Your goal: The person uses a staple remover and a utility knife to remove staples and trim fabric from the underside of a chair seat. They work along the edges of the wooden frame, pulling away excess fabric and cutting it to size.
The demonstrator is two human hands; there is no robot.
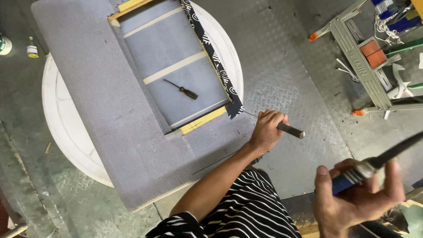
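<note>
My left hand [267,131] is closed around a dark metal rod-like tool [291,130] at the right edge of a grey fabric-covered panel [97,97]. The panel lies on a round white table [59,119], with a wooden frame [202,120] showing in its open middle. My right hand [352,198] is raised near the lower right, gripping the blue handle of a hammer-like tool [374,165] that slants up to the right. A small screwdriver [181,89] with a brown handle lies inside the frame opening.
A black patterned strip [213,57] runs along the frame's right side. A grey metal stand [365,61] with orange feet lies on the tread-plate floor at the upper right. Two small containers [17,46] sit at the far left.
</note>
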